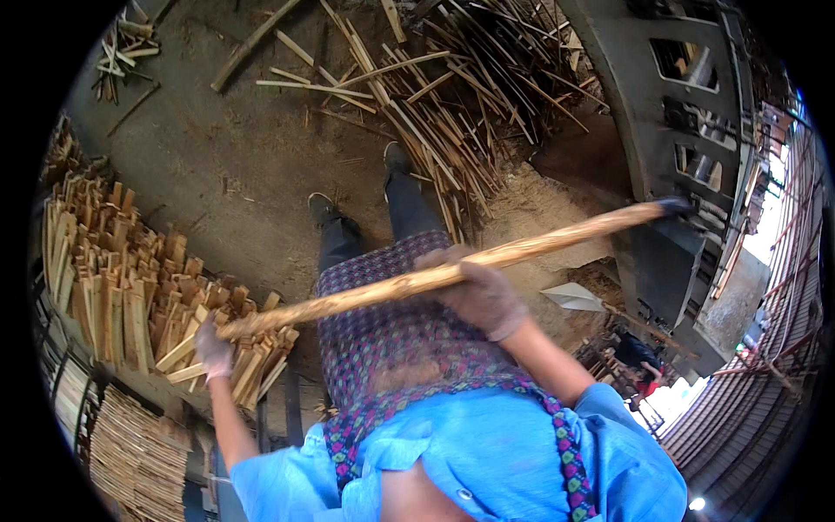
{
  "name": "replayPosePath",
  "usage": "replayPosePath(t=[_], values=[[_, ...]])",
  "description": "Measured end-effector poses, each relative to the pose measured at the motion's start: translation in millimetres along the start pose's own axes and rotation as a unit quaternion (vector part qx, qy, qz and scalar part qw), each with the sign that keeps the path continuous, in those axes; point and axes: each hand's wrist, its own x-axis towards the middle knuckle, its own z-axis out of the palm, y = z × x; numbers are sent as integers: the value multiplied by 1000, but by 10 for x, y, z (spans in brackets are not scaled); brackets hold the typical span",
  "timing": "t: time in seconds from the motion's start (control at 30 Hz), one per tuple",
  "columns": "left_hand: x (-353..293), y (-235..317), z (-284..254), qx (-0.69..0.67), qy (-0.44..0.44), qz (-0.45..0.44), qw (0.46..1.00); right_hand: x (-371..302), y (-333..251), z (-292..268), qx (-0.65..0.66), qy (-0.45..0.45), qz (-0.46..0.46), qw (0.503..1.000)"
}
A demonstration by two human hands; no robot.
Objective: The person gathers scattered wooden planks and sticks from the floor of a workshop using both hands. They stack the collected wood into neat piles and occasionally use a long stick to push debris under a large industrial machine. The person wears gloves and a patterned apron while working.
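A long, pale wooden pole [365, 298] slants across the front of my body, its right end higher and dark. My right hand [487, 300], in a greyish work glove, wraps round it a little right of its middle. At the lower left end, my gloved left hand [213, 350] closes on the pole's tip; its fingers are slightly blurred. Beneath the pole lies my dark patterned apron [374, 348]. Close by my left hand stands a stack of short cut wood pieces [130, 278].
Loose long sticks [426, 122] lie heaped on the floor ahead. A grey metal machine [626, 87] with openings stands at the right, near sawdust [531, 209] and a pale-bladed shovel [574, 297]. Stacked slats [135, 444] sit at lower left. Another person [642, 357] is at the right.
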Motion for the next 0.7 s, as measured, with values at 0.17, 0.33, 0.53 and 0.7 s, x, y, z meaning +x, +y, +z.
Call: replayPosePath(t=[0.17, 0.33, 0.53, 0.7], values=[[-812, -436, -137, 171, 2, 64, 983, 804, 672, -960, 145, 241, 155, 947], [-1143, 261, 470, 87, -47, 72, 992, 1587, 351, -1669, 22, 377, 156, 913], [-94, 2554, 1542, 80, -201, 60, 974, 2599, -1672, -2466, -91, 333, -50, 937], [1086, 5296, 2432, -46, -243, 262, 933, 3157, -3531, -2893, -313, 398, -142, 851]])
